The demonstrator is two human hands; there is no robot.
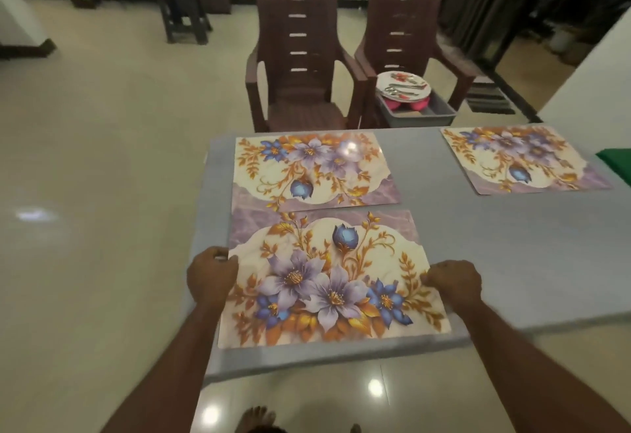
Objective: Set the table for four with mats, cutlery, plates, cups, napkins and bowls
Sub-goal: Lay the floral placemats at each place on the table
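Note:
A floral place mat (pixel 333 282) lies at the near edge of the grey table (pixel 495 244). My left hand (pixel 211 273) pinches its left edge and my right hand (pixel 452 279) pinches its right edge, fingers curled. A second floral mat (pixel 312 169) lies just beyond it, almost touching. A third mat (pixel 522 159) lies at the far right. A stack of plates (pixel 404 86) with cutlery on top sits over pink bowls (pixel 406 104) in a grey tub on the right chair.
Two brown plastic chairs (pixel 297 63) stand at the table's far side, the right one (pixel 403 22) holding the grey tub (pixel 433 115). A green thing (pixel 616 162) shows at the table's right edge. My bare feet show on the glossy tiled floor (pixel 85 193) below the table edge.

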